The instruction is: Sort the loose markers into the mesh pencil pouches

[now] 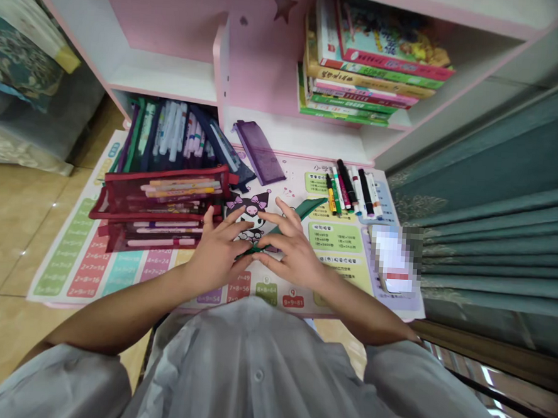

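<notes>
Now | left hand (217, 250) spread | right hand (291, 251) spread | both pressing pouch (308, 207) flat near desk (78, 253) front edge, likely steadying it

Green pouch (310, 208) — half hidden; blurred patch (392, 257)

There is little slack around my left hand (217, 250): the stack of red mesh cases (159, 205) sits just beside its fingers and blocks any move leftward. Behind that stack, dark cases full of pens (179, 137) fill the gap under the shelf (164, 76). My right hand (294, 251) has open bench (343, 238) to its right, as far as the blurred item (392, 257). The row of markers (350, 191) bars the far right corner. Between the purple pouch (258, 151) and the markers I see a clear lane to the back. The curtain (496, 216) closes off the right side.
</notes>
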A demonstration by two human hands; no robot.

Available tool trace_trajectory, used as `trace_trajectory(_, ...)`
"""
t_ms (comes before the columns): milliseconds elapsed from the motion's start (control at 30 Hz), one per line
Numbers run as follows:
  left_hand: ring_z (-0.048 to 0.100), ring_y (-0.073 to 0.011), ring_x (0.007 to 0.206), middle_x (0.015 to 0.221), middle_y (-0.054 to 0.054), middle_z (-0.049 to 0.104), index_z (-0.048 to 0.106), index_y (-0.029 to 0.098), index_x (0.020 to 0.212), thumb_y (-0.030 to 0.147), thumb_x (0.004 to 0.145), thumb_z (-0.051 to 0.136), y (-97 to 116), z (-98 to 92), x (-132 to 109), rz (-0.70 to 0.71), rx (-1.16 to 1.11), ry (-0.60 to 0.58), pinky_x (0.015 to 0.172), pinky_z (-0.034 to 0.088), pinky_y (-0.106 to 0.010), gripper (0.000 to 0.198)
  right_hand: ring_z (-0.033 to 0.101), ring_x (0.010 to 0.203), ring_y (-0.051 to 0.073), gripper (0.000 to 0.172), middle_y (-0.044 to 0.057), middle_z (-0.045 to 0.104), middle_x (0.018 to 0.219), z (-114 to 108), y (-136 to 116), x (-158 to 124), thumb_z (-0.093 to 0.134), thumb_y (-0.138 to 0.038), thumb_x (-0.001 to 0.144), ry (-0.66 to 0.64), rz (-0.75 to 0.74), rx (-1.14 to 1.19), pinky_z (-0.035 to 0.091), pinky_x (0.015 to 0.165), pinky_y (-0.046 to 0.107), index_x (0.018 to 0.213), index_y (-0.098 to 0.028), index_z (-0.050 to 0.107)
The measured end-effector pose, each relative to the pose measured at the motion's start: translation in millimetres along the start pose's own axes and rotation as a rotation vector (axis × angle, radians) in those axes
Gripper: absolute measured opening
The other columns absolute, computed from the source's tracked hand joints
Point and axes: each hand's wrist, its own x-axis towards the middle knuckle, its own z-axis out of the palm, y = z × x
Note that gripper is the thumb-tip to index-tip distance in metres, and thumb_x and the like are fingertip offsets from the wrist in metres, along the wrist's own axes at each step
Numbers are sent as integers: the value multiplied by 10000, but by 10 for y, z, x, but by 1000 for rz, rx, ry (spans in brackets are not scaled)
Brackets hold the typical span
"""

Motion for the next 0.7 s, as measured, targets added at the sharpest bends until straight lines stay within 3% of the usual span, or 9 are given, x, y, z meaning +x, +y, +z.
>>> trace_trajectory(367, 449, -339, 1397, 1240, -73, 690, 761, 263, 926, 304, 917, 572, 4, -8, 10, -25, -47, -18, 1171, 70, -676, 194, 231, 1514, 360, 73, 113, 578, 1426, -32, 41, -7, 645, -249, 862, -30, -28, -33, 314, 1127, 642, 827, -212, 698)
trace_trajectory(567, 469, -354, 1379, 1237, -75, 691, 767, 260, 926, 314, 918, 590, -12, -9, 13, -11, -42, 8, 1168, 80, -684, 185, 277, 1501, 344, 93, 113, 610, 1392, -53, 31, 16, 618, -233, 887, -13, -34, -14, 333, 1129, 624, 831, -209, 688)
trace_trajectory(700, 482, -370, 1365, 1237, -87, 692, 767, 244, 927, 304, 917, 589, -12, -19, 24, 1, -42, 15, 1150, 104, -704, 187, 241, 1517, 333, 115, 110, 587, 1424, -56, -17, 34, 599, -241, 902, -22, 15, 24, 344, 1145, 600, 827, -209, 679)
